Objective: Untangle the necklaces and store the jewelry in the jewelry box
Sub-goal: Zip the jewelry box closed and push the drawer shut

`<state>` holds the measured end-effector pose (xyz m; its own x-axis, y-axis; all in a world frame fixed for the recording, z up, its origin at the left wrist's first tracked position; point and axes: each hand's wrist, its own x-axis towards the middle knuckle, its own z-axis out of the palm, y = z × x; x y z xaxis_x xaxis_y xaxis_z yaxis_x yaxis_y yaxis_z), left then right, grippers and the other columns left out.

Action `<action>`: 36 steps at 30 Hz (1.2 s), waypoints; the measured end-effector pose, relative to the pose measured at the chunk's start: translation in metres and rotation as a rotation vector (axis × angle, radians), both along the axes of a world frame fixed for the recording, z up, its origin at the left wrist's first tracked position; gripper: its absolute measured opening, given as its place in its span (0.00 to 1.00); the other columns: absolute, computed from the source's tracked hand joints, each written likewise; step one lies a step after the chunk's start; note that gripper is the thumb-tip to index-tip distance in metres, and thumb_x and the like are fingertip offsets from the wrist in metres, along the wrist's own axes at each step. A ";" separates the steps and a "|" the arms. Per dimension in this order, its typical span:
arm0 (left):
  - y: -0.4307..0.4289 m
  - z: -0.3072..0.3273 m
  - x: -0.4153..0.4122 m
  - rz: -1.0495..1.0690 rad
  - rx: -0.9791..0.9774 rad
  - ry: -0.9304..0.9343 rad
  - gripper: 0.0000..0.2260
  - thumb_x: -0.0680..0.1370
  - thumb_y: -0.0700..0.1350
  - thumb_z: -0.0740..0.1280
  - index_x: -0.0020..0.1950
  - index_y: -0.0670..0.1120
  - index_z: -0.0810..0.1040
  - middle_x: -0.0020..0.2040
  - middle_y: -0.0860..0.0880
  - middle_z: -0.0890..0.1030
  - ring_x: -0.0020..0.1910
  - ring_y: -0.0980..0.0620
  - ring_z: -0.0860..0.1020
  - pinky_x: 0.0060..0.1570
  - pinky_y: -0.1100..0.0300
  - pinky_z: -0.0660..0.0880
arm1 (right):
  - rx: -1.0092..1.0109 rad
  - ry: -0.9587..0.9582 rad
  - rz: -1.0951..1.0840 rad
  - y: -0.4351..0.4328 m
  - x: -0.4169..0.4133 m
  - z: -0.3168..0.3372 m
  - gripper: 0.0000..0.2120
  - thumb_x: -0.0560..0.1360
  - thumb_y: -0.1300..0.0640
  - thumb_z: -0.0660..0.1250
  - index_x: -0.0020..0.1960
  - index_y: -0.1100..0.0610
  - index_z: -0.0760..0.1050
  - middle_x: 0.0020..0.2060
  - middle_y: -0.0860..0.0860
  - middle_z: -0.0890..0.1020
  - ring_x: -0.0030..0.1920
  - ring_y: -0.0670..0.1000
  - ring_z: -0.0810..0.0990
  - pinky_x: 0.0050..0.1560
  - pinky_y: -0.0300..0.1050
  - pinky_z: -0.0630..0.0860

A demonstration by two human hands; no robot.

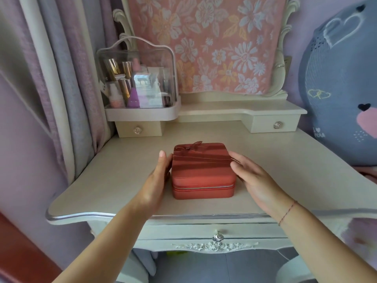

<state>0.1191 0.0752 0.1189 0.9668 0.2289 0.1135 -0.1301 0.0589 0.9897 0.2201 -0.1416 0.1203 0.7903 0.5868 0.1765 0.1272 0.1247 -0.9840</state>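
You're bracketing the closed red jewelry box (202, 170) on the worktop (285, 170), left hand (158, 180) lying straight-fingered against its left side, right hand (253, 180) resting straight-fingered at its right edge.

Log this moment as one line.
jewelry box: closed, on dressing table | left hand: flat against box's left side | right hand: flat at box's right edge | necklaces: not discernible
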 end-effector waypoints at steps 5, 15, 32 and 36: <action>0.007 -0.004 0.006 0.061 0.000 0.020 0.25 0.79 0.65 0.49 0.64 0.56 0.78 0.62 0.52 0.81 0.64 0.54 0.77 0.67 0.53 0.68 | -0.070 -0.049 -0.038 0.003 -0.003 -0.001 0.21 0.78 0.63 0.63 0.70 0.54 0.69 0.62 0.44 0.78 0.61 0.38 0.75 0.65 0.36 0.69; 0.035 0.021 0.059 0.131 0.025 0.250 0.15 0.83 0.46 0.56 0.55 0.45 0.83 0.51 0.43 0.84 0.50 0.46 0.81 0.57 0.54 0.75 | -0.066 -0.059 -0.164 0.025 -0.012 -0.006 0.22 0.78 0.56 0.65 0.70 0.44 0.69 0.66 0.40 0.73 0.60 0.34 0.73 0.52 0.28 0.72; 0.033 0.011 0.053 0.032 0.116 0.189 0.20 0.74 0.51 0.72 0.64 0.48 0.76 0.58 0.47 0.83 0.56 0.49 0.81 0.57 0.57 0.76 | -0.158 0.138 -0.060 0.033 0.067 0.015 0.14 0.82 0.61 0.56 0.61 0.53 0.77 0.58 0.50 0.81 0.57 0.49 0.79 0.62 0.44 0.72; 0.030 0.013 0.052 0.061 0.041 0.193 0.13 0.78 0.47 0.68 0.63 0.49 0.77 0.57 0.47 0.83 0.53 0.51 0.82 0.54 0.59 0.76 | -0.324 -0.019 0.082 0.038 0.084 0.013 0.19 0.78 0.70 0.58 0.59 0.52 0.79 0.56 0.52 0.83 0.55 0.51 0.80 0.60 0.44 0.73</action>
